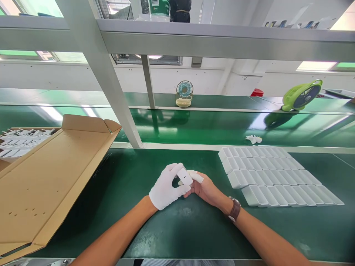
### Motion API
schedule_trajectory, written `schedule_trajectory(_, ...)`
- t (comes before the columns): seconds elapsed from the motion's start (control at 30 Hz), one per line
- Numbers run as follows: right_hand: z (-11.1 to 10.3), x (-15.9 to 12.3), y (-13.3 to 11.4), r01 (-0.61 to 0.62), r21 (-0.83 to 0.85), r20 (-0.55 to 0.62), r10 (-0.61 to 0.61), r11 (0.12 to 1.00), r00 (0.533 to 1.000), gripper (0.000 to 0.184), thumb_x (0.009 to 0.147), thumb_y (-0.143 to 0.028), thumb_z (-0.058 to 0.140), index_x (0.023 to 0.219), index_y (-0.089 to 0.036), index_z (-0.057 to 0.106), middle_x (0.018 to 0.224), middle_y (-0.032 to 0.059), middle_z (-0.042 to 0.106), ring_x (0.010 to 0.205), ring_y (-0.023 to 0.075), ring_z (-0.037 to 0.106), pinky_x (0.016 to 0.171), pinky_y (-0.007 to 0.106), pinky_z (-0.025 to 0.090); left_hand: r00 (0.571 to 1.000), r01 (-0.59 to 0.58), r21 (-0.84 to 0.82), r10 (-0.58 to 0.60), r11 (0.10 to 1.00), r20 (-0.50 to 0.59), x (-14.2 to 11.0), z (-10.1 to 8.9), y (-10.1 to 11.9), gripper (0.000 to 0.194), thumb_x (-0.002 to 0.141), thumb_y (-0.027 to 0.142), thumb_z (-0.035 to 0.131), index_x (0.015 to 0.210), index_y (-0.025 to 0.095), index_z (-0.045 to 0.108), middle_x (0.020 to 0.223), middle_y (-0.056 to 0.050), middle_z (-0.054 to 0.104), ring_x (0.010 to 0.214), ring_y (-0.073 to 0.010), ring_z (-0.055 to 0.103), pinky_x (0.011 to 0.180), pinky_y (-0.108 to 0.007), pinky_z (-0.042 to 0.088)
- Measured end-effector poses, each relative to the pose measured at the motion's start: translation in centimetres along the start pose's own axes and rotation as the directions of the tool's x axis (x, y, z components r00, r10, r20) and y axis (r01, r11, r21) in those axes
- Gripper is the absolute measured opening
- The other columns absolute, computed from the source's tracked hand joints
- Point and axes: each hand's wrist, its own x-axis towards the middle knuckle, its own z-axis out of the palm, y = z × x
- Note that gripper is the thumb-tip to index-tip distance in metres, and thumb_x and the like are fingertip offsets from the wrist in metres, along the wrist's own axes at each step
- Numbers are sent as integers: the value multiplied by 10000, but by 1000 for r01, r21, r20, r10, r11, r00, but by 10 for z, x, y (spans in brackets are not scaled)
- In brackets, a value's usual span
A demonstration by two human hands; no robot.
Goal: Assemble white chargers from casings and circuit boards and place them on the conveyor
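Note:
My left hand (pixel 166 187), in a white glove, grips a small white rectangular plastic piece (pixel 185 177) between thumb and fingers. A small dark mark shows on the face of the piece. My right hand (pixel 203 187) meets it from the other side, its fingers curled in at the edge of the piece. White finger covers sit on the thumb and a fingertip of that hand, and a brown-strapped watch (pixel 235 209) is on the wrist. Both hands are held over the green work surface (pixel 177 229). The fingertips behind the piece are partly hidden.
White compartment trays (pixel 277 177) lie in rows at right. An open cardboard box (pixel 55 177) stands at left, with white parts (pixel 24 142) inside. A metal post (pixel 111 81) rises ahead. Beyond are a green fan (pixel 301 95), a small fan (pixel 184 92) and white scraps (pixel 253 139).

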Motion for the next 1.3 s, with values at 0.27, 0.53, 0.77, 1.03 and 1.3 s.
schedule_trajectory(0.27,1,-2,0,2,-82,18,-1,997,1000,287,982,-417,619,990,-142,699,860,70,698,761,187,712,740,365,622,988,140,-161,-148,977,-41,1,-3,-7,270,934,307,662,1202,277,668,1219,-55,680,982,-211,679,832,-368,582)
schedule_trajectory(0.53,-1,-2,0,-14,-109,30,17,994,999,341,1005,-456,563,1042,-139,682,1063,134,731,711,188,726,682,369,622,988,131,-225,-145,966,-51,-1,-3,-21,317,1070,380,444,1236,258,685,1220,-62,668,884,-173,667,793,-334,582)
schedule_trajectory(0.77,-2,-1,2,-15,-112,36,19,994,999,333,1012,-441,545,1022,-137,682,1076,139,732,721,190,726,693,374,627,991,117,-240,-128,964,-30,-4,-2,-25,315,1076,390,439,1264,269,661,1219,-61,657,837,-168,659,761,-335,574)
schedule_trajectory(1.03,-3,0,3,-18,-109,36,22,994,999,305,1010,-409,547,1019,-136,682,1002,112,718,739,193,722,714,374,620,998,49,-207,-56,977,-29,-5,-4,-21,301,1079,327,431,1283,286,648,1222,-53,660,936,-178,672,844,-353,585)
schedule_trajectory(1.3,-2,-1,3,-12,-106,31,15,994,999,264,1004,-377,558,969,-142,673,865,69,673,816,209,721,765,381,613,999,-26,-93,21,995,-46,-6,0,-13,367,1006,223,553,1347,317,651,1330,-74,636,1083,-212,663,836,-363,582)
